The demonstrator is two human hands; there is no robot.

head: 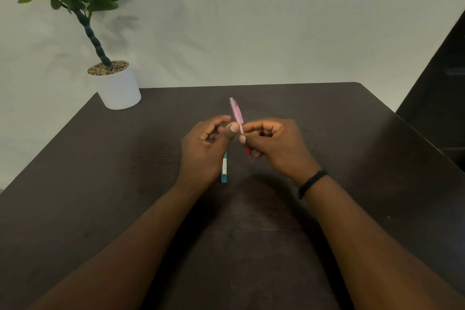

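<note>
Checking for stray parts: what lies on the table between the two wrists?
In the head view, a small teal case, its far end hidden behind the left hand.

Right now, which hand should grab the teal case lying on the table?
Left, most likely. The left hand sits right beside the teal case, while the right hand grips the pink pen.

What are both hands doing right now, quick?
Left hand: fingers curled, thumb against the pink pen; a real grip cannot be told.
Right hand: closed, holding the pink pen.
</note>
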